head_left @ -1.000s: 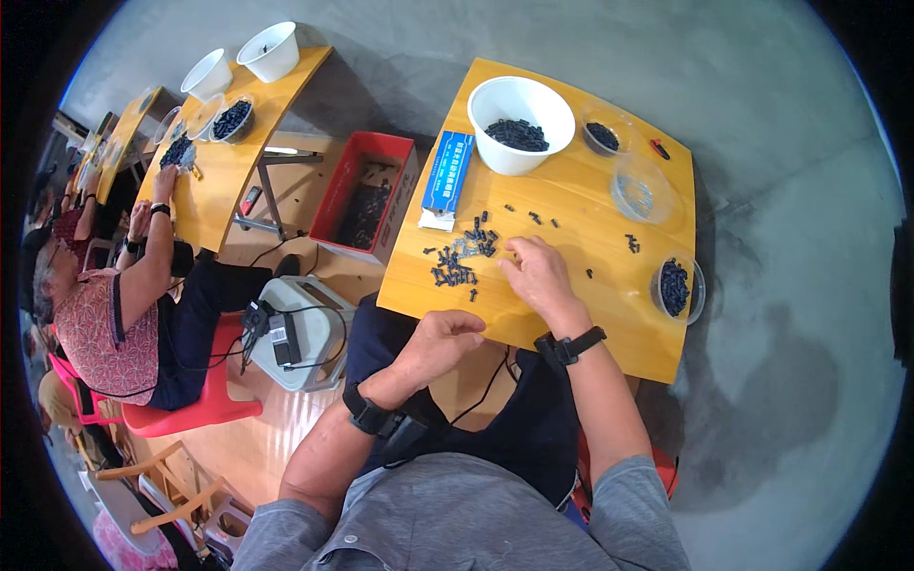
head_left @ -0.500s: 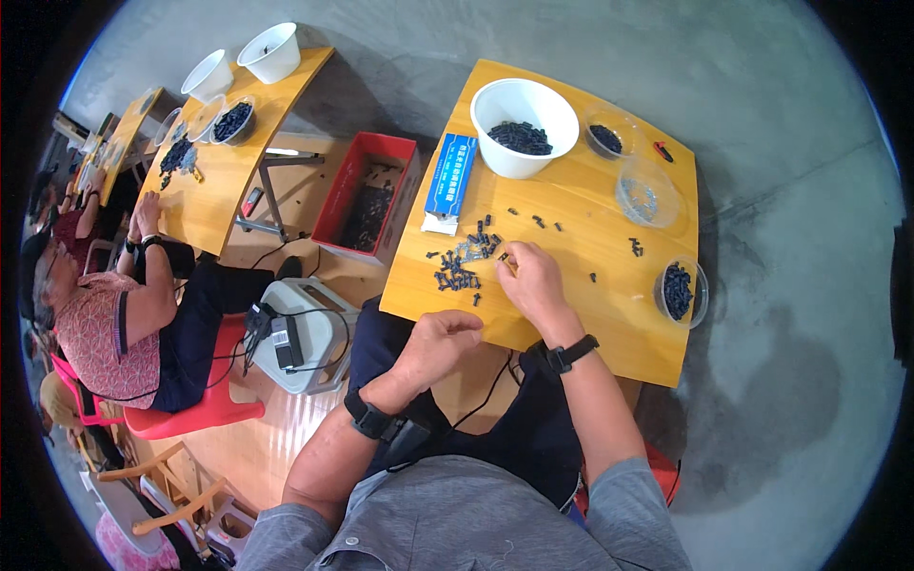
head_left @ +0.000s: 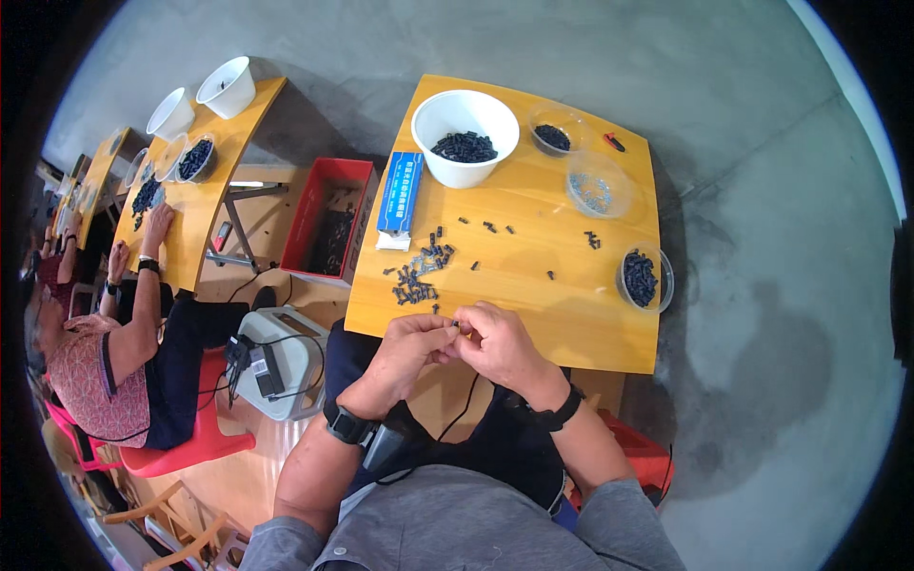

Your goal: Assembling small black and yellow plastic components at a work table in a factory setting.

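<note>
My left hand (head_left: 411,350) and my right hand (head_left: 502,348) meet at the near edge of the wooden table, fingertips together. Pinched between them is a small black part (head_left: 456,324), mostly covered by the fingers; its exact kind is too small to tell. Just beyond my left hand lies a loose pile of small black parts (head_left: 415,285) with some pale metallic bits among them. Several more black pieces (head_left: 489,226) are scattered further up the table, and a little cluster (head_left: 592,240) rests to the right.
A white bowl (head_left: 428,124) of black parts stands at the back beside a blue box (head_left: 401,195). Clear tubs (head_left: 624,195) line the right side, near a red-and-black tool (head_left: 614,142). A red bin (head_left: 303,228) sits on the floor left; a co-worker (head_left: 100,381) sits beyond.
My right hand has come back from the pile to the near edge, bringing a small black part. My left hand has closed in beside it. The view has shifted slightly.
</note>
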A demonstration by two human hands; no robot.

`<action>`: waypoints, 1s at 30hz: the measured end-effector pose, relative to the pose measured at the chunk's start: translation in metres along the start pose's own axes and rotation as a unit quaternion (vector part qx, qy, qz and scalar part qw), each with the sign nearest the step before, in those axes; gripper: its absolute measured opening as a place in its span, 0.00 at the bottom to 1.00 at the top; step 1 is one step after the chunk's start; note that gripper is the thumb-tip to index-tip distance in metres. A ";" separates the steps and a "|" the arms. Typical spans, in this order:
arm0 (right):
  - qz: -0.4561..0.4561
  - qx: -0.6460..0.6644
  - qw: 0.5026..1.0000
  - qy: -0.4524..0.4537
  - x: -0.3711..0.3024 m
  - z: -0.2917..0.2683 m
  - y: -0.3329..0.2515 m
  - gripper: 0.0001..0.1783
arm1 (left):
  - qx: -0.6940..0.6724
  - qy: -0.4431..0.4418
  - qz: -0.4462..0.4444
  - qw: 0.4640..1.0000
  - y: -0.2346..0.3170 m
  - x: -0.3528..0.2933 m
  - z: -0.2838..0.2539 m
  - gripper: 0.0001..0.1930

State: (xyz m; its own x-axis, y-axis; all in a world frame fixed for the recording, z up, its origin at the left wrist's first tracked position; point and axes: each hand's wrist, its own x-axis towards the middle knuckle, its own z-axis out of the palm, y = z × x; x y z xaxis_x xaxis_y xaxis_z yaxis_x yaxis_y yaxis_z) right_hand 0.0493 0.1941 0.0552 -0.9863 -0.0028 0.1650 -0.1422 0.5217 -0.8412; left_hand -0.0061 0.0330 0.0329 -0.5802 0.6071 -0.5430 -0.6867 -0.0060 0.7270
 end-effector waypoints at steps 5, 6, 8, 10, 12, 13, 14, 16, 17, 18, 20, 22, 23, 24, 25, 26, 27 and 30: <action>-0.053 -0.016 0.998 -0.043 0.000 -0.008 0.005 0.06 | -0.017 -0.020 -0.023 0.999 0.000 0.002 -0.001 0.06; 0.009 0.039 0.997 -0.070 0.001 -0.014 0.004 0.07 | -0.010 -0.019 -0.029 0.999 0.001 0.001 -0.002 0.06; 0.089 0.091 0.990 -0.054 0.005 -0.024 0.023 0.08 | -0.005 -0.016 -0.036 0.999 0.002 -0.001 -0.003 0.05; 0.120 0.002 0.992 0.048 0.022 -0.044 0.062 0.07 | 0.032 0.041 -0.006 0.999 0.005 -0.005 -0.001 0.06; 0.112 -0.146 0.973 0.136 0.042 -0.069 0.109 0.06 | 0.046 0.046 0.013 0.998 0.001 -0.005 -0.004 0.06; 0.096 -0.209 0.959 0.168 0.048 -0.078 0.132 0.07 | 0.061 0.049 0.032 0.996 -0.001 -0.004 -0.004 0.07; 0.096 -0.208 0.959 0.166 0.056 -0.083 0.141 0.07 | 0.060 0.051 0.030 0.996 -0.001 -0.004 -0.005 0.07; 0.150 -0.223 0.949 0.165 0.068 -0.089 0.155 0.07 | 0.059 0.041 0.051 0.996 0.001 -0.006 -0.004 0.07; 0.151 -0.222 0.949 0.163 0.074 -0.090 0.162 0.07 | 0.058 0.042 0.050 0.996 0.003 -0.007 -0.002 0.07; 0.156 -0.227 0.947 0.162 0.080 -0.090 0.168 0.07 | 0.048 0.045 0.060 0.996 0.004 -0.007 -0.001 0.07; 0.164 -0.232 0.945 0.160 0.086 -0.090 0.178 0.08 | 0.037 0.049 0.067 0.996 0.006 -0.007 0.000 0.07; 0.199 -0.222 0.944 0.141 0.093 -0.086 0.178 0.08 | 0.038 0.053 0.082 0.994 0.008 -0.008 -0.001 0.08; 0.200 -0.219 0.945 0.137 0.096 -0.084 0.178 0.08 | 0.038 0.057 0.079 0.994 0.009 -0.007 -0.001 0.08; 0.184 -0.243 0.941 0.144 0.097 -0.081 0.179 0.08 | 0.042 0.063 0.087 0.993 0.010 -0.007 -0.001 0.07; 0.167 -0.267 0.937 0.151 0.099 -0.079 0.179 0.08 | 0.046 0.069 0.094 0.992 0.010 -0.007 -0.001 0.07; 0.168 -0.262 0.939 0.146 0.101 -0.078 0.179 0.08 | 0.046 0.076 0.091 0.992 0.011 -0.006 0.000 0.07; 0.150 -0.291 0.933 0.152 0.100 -0.078 0.181 0.08 | 0.039 0.066 0.106 0.991 0.012 -0.005 0.002 0.07; 0.123 -0.340 0.921 0.146 0.100 -0.079 0.188 0.08 | 0.029 0.046 0.138 0.989 0.014 -0.002 0.005 0.07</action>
State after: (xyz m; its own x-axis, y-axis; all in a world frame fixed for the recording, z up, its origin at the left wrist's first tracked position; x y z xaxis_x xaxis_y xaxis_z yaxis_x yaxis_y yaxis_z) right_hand -0.0691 0.3595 -0.0453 -0.9032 0.3646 0.2266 0.2664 0.8899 -0.3704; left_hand -0.0121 0.0352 0.0463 -0.7819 0.5131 -0.3542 -0.4712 -0.1144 0.8745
